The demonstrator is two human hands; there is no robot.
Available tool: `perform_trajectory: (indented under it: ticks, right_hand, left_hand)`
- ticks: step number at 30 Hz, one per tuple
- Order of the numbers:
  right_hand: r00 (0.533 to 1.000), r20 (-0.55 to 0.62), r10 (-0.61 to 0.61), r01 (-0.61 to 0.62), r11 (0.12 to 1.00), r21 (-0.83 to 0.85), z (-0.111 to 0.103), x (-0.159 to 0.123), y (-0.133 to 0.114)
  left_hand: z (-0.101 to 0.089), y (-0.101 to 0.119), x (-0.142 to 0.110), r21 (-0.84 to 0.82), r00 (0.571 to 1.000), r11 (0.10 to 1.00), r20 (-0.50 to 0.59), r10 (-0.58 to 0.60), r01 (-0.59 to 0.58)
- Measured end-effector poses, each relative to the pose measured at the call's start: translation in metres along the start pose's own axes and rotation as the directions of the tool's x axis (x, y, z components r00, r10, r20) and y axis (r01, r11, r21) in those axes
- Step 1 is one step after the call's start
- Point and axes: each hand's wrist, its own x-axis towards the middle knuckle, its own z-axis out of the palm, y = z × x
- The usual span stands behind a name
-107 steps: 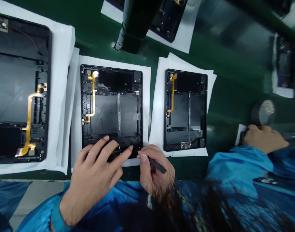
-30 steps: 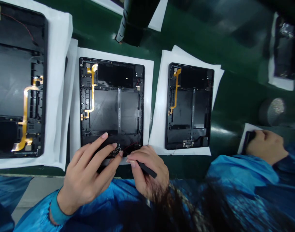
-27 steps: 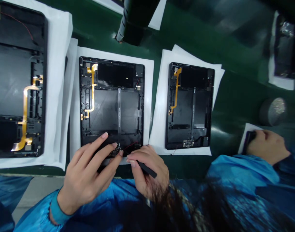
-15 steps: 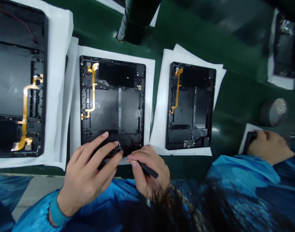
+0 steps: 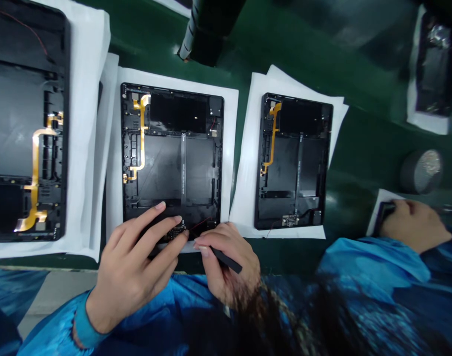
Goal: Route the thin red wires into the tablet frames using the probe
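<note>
In front of me a black tablet housing (image 5: 161, 170) lies on white foam sheeting, with an orange flex cable (image 5: 143, 141) down its left side. My left hand (image 5: 137, 267) is open, its fingers spread over the housing's near edge. Its fingertips rest by a small circuit board (image 5: 177, 230), partly covered by the fingers. Just right of that, my right hand (image 5: 235, 262) is closed in a pinch around a flat black stick (image 5: 228, 260). The stick's front end is hidden by the fingers. A thin red wire (image 5: 203, 225) runs near both hands.
To the right, a second housing (image 5: 281, 173) sits on white sheets; a larger-looking one (image 5: 14, 133) is at the left. A dark stand (image 5: 211, 34) rises behind. Another person's hand (image 5: 413, 220) is on a dark part at the far right, near a grey cylinder (image 5: 421, 171).
The view has shifted very slightly. Both my hands keep nearly the same position on the housing, and the black stick stays in my right hand.
</note>
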Motion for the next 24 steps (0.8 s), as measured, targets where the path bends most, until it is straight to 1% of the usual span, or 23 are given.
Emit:
perform_trajectory:
  ticks: [3,6,8,10,12,14,17,22,24]
  right_hand:
    - [1.000,-0.006,-0.003,0.003,1.000,0.007,0.000,0.000,0.000]
    - [1.000,-0.008,-0.010,0.010,1.000,0.007,0.001,-0.001,0.000]
    - [1.000,-0.012,-0.010,0.010,1.000,0.009,0.001,-0.001,0.000]
    - [1.000,-0.011,-0.006,0.006,1.000,0.008,0.001,-0.001,0.001]
    - [1.000,-0.011,-0.002,0.002,1.000,0.005,0.001,-0.002,0.001]
    - [1.000,-0.010,-0.003,0.003,1.000,0.004,0.002,-0.003,0.002]
    - [1.000,-0.020,0.012,-0.012,1.000,0.011,0.004,-0.006,0.001]
    - [0.998,-0.043,0.043,-0.042,0.999,0.031,0.006,-0.006,-0.001]
    - [0.998,-0.042,0.041,-0.039,0.998,0.043,0.006,-0.004,-0.001]
  left_hand:
    - [0.007,-0.003,-0.009,-0.007,0.999,0.999,0.023,-0.034,0.034]
    - [-0.002,0.002,0.002,-0.049,0.999,0.998,-0.022,-0.026,0.025]
    - [-0.014,0.007,0.016,-0.078,0.997,0.997,-0.079,-0.006,0.000]
    - [-0.027,0.012,0.031,-0.076,0.984,0.995,-0.173,0.048,-0.062]
    - [-0.036,0.016,0.042,-0.059,0.953,0.988,-0.276,0.121,-0.143]
    - [-0.041,0.018,0.047,-0.052,0.928,0.980,-0.334,0.164,-0.191]
    - [-0.042,0.018,0.048,-0.064,0.923,0.979,-0.350,0.161,-0.195]
    - [-0.044,0.019,0.046,-0.075,0.942,0.984,-0.311,0.129,-0.159]
    - [-0.045,0.019,0.046,-0.083,0.941,0.984,-0.314,0.123,-0.157]
